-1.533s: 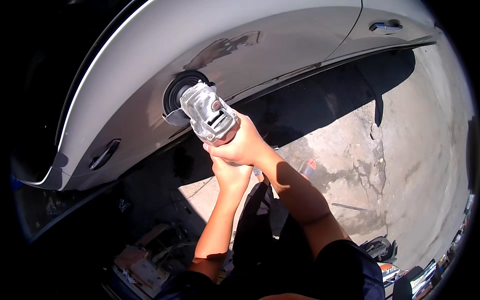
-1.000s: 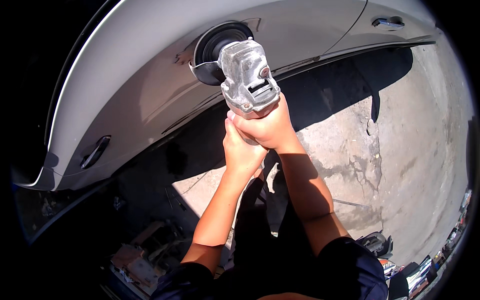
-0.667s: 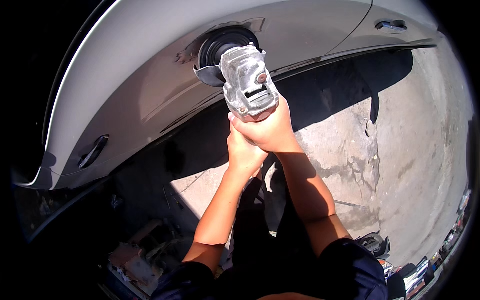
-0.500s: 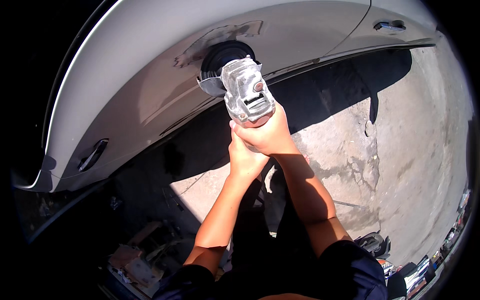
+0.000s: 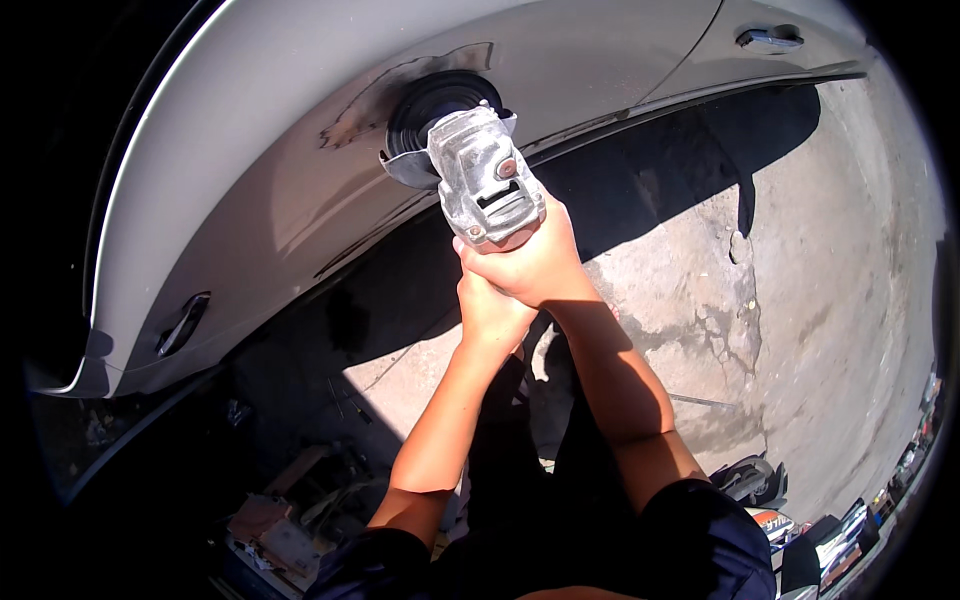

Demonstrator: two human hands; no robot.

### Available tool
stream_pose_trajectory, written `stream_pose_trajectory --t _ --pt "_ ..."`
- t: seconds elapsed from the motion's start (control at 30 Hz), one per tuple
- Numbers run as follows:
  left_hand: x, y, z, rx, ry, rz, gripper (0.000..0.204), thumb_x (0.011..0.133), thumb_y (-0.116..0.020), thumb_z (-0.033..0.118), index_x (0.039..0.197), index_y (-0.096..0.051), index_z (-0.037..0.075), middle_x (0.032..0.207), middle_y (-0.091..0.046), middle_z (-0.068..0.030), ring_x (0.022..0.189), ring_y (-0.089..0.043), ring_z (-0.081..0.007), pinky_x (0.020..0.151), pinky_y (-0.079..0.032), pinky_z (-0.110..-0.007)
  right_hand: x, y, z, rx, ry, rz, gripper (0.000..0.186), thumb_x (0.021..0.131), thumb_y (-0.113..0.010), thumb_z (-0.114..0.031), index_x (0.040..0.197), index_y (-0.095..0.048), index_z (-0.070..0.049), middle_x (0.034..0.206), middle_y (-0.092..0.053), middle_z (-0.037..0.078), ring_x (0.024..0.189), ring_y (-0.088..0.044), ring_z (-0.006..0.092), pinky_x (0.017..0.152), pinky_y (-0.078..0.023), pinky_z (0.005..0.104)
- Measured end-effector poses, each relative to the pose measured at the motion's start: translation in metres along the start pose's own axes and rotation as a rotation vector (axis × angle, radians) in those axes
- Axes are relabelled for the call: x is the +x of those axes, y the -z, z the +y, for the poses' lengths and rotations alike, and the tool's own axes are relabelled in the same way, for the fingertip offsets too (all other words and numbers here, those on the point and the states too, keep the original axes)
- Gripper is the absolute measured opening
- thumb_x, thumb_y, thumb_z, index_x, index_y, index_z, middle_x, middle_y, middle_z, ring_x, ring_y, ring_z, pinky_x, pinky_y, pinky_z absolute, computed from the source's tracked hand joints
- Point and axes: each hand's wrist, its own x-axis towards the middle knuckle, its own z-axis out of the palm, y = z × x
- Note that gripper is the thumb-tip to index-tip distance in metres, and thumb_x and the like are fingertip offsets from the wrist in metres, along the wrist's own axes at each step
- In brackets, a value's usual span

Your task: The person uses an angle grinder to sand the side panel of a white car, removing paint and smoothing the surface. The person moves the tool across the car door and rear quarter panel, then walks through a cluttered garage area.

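Observation:
An angle grinder (image 5: 485,165) with a dusty, worn metal head is held out in front of me. Its round dark disc (image 5: 440,108) lies at a bare, dull patch (image 5: 400,82) on the light-coloured car door (image 5: 300,190); whether it touches cannot be made out. A curved metal guard (image 5: 412,168) sits along the disc's near side. My right hand (image 5: 535,260) wraps round the grinder's body just behind the head. Below and left of it, my left hand (image 5: 490,305) is closed on the same tool, its fingers partly hidden.
Door handles stick out at the left (image 5: 183,323) and far right (image 5: 770,40) of the car. Cracked concrete floor (image 5: 690,290) lies below, partly in the car's shadow. Boxes and clutter (image 5: 275,530) stand at lower left, with more items (image 5: 830,540) at lower right.
The grinder and both hands have shifted slightly up and left in the picture, and the view has moved a little too. Both hands keep their grip.

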Motion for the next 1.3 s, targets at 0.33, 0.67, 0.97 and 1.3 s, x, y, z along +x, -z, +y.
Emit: stream_pose_trajectory --t 0.33,0.67,0.97,1.3 --pt "-0.021 0.014 -0.002 -0.013 0.079 0.243 0.077 0.076 -0.086 0.015 0.139 -0.044 0.0 0.127 -0.067 -0.0197 0.118 -0.068 -0.0308 0.101 -0.053 -0.041 -0.003 -0.02 0.018 0.189 -0.084 -0.194 0.056 0.07 -0.088 -0.014 0.118 -0.064 0.001 0.108 -0.073 0.008 0.101 -0.068 0.0138 0.095 -0.053 0.0314" --pt "-0.03 0.058 -0.019 0.19 0.032 0.263 0.088 0.075 -0.089 0.029 0.143 -0.042 -0.001 0.139 -0.06 -0.0221 0.126 -0.062 -0.0314 0.106 -0.048 -0.04 -0.005 -0.059 0.03 0.261 0.081 -0.188 0.045 0.07 -0.086 -0.017 0.11 -0.068 -0.004 0.099 -0.075 0.007 0.088 -0.072 0.0169 0.086 -0.056 0.0325" --pt "-0.019 0.053 -0.009 0.287 -0.028 0.207 0.1 0.074 -0.09 0.03 0.151 -0.034 0.0 0.14 -0.059 -0.0249 0.128 -0.061 -0.0355 0.106 -0.048 -0.042 0.0 -0.04 0.029 0.24 0.122 -0.118 0.04 0.072 -0.085 -0.02 0.106 -0.071 -0.004 0.098 -0.077 0.007 0.086 -0.073 0.0171 0.082 -0.058 0.0332" --pt "-0.025 0.042 -0.019 0.312 0.001 0.178 0.078 0.075 -0.09 0.031 0.13 -0.046 -0.003 0.121 -0.069 -0.0242 0.113 -0.07 -0.0361 0.097 -0.054 -0.041 -0.006 -0.043 0.07 0.524 0.047 -0.095 0.034 0.077 -0.082 -0.009 0.108 -0.072 -0.004 0.101 -0.074 0.003 0.095 -0.068 0.0122 0.088 -0.054 0.0311"
